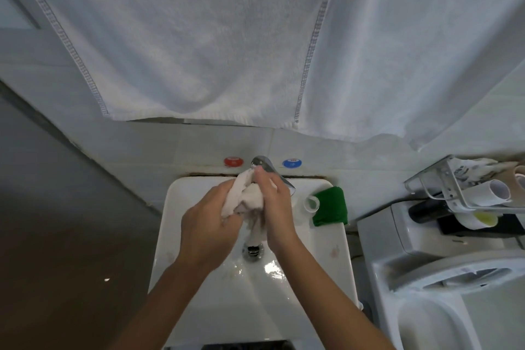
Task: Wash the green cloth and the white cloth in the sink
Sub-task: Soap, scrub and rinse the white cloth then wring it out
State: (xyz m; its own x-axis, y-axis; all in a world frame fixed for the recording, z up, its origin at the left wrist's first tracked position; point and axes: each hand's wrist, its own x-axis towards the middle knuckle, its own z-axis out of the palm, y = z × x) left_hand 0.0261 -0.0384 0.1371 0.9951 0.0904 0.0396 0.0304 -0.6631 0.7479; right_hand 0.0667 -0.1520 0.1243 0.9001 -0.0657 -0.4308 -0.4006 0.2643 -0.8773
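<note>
White-tiled bathroom wall (369,167), hung with two large white towels (199,37), backs a white ceramic sink (321,258) whose basin is wet near the drain (252,250). Over the basin, left hand (207,224) and right hand (277,202) both clamp the bunched white cloth (244,196) between curled fingers, just below the chrome tap (264,163). Judged step: rubbing the white cloth; it goes best with the folds worked against each other low over the drain, so drips stay inside. Green cloth (331,206) lies folded on the sink's right rim, apparently unwashed. Beside it a small clear cup (311,203) stands close to the right hand and could be knocked. Right of the sink: toilet cistern (397,236), wire rack (460,190). Red (233,161) and blue (292,163) markers flank the tap.
</note>
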